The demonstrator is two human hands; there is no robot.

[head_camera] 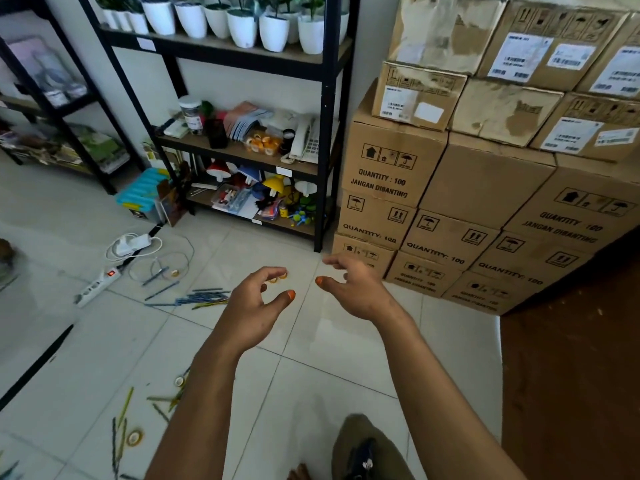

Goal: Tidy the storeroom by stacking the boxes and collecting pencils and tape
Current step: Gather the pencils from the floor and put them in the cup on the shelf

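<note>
Here, left hand [258, 299] and right hand [353, 289] loosely spread, holding nothing, above the tiled floor [329, 358]. Left of the stacked cardboard boxes [450, 209]: thin dark pencils [204, 299] scattered flat, small tape rolls [134, 437] nearer. Probably light, stiff, apt to roll; best pinched mid-shaft, gathered in bundles.

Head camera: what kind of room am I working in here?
Most likely a storeroom. Printed cardboard boxes are stacked high against the wall, a black metal shelf rack holds white plant pots and mixed odds and ends, and pencils lie scattered on the tiled floor.
</note>
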